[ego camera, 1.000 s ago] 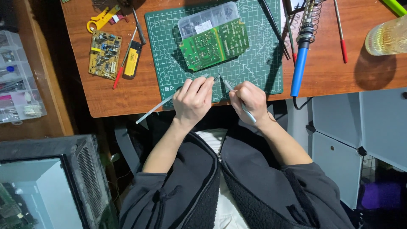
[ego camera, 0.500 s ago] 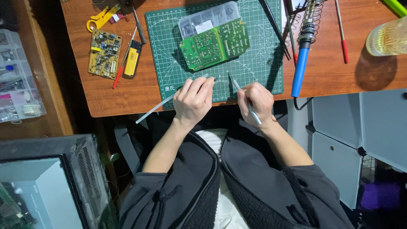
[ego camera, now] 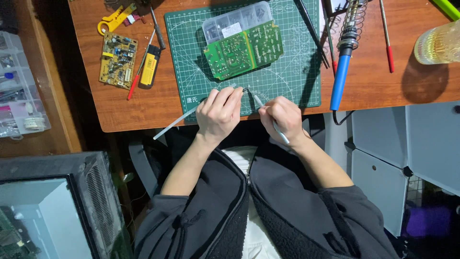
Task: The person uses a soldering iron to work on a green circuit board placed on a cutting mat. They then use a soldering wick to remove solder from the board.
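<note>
2 hands work at the near edge of a reddish-brown wooden desk [ego camera: 143, 108], over the lower edge of a green cutting mat [ego camera: 287, 81]; left hand [ego camera: 219, 114] is closed around a long thin white rod [ego camera: 175, 122] that sticks out down-left past the desk edge, fingers pinched at its upper end; right hand [ego camera: 282, 117] is closed on a thin white-handled tool [ego camera: 261, 103], tip pointing up-left toward the left fingertips, handle end showing below the wrist; the 2 tips nearly meet just above the mat's bottom edge, cannot tell if they touch; on the mat further back a green circuit board [ego camera: 244, 50] lies tilted, overlapping a clear plastic parts box [ego camera: 230, 21]; right of the mat a soldering iron with blue handle [ego camera: 341, 81] lies with its tip in a coiled metal stand [ego camera: 353, 14]; a red-tipped thin stick [ego camera: 387, 41] and a yellowish glass jar [ego camera: 438, 45] sit further right; left of the mat a yellow circuit board [ego camera: 117, 60], a yellow and black tester pen [ego camera: 149, 67], a red-tipped probe [ego camera: 136, 79] and a yellow wire stripper [ego camera: 115, 17]; far left a clear compartment organiser [ego camera: 17, 96] on a side ledge; bottom left a dark box with a vent grille [ego camera: 98, 201]; right below the desk white cabinet panels [ego camera: 383, 158]; person wears a dark jacket, sleeves pushed up; room dim under the desk
</note>
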